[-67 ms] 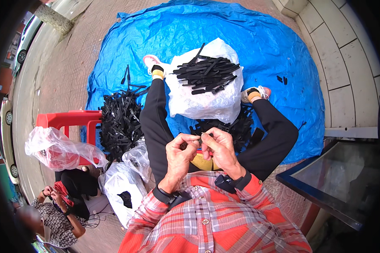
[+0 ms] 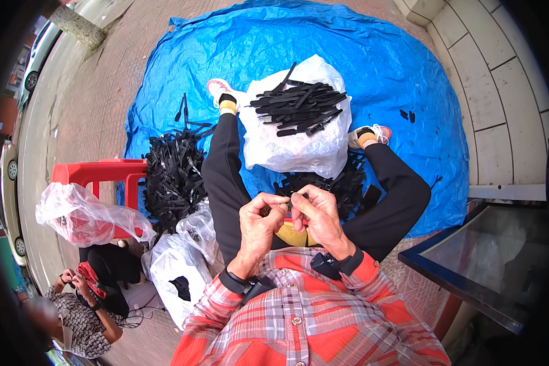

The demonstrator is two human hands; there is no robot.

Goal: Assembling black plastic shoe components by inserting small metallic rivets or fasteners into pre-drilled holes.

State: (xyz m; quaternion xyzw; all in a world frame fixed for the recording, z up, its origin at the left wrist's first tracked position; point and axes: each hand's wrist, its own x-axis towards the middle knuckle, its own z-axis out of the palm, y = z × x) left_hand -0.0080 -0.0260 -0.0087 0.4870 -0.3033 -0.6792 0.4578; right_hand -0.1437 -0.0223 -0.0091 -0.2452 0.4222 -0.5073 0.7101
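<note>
Pinching a small black strip [image 2: 291, 200] between both sets of fingertips above the lap, the left hand [image 2: 259, 222] and right hand [image 2: 319, 215] seem mid-assembly; next probably calls for a steady press, then dropping it onto the white bag [image 2: 293, 146].

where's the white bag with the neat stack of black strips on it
In the head view, the white bag sits up the middle on the blue tarp, between the person's outstretched legs, just beyond both hands.
</note>
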